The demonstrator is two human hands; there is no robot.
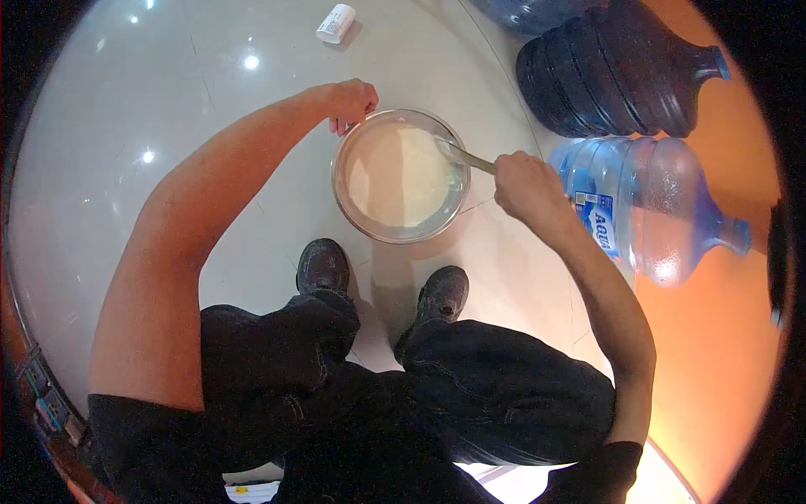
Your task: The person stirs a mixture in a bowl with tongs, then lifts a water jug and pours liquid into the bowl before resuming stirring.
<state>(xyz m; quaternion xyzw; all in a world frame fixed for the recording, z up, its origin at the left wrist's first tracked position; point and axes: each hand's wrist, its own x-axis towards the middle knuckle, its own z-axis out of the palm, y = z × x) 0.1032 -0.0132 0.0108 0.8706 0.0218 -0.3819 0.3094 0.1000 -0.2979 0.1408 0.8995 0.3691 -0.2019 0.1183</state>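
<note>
A round metal bowl (pixel 337 191) stands on the floor in front of my feet, holding a smooth, pale cream-coloured mixture (pixel 403 181). My left hand (pixel 353 102) is closed on the bowl's upper left rim. In my right hand (pixel 529 189) is the handle of a long metal spoon (pixel 472 160). The spoon slants over the bowl's right rim, and its far end meets the mixture, so its exact shape there is hard to see.
A white cylindrical container (pixel 336 23) lies on the tiled floor (pixel 243 244) beyond the bowl. Large water bottles lie along the orange wall (pixel 705 353) at right: a clear one (pixel 663 202) beside my right forearm and a dark one (pixel 604 71) farther off. My shoes (pixel 323 266) flank the near side.
</note>
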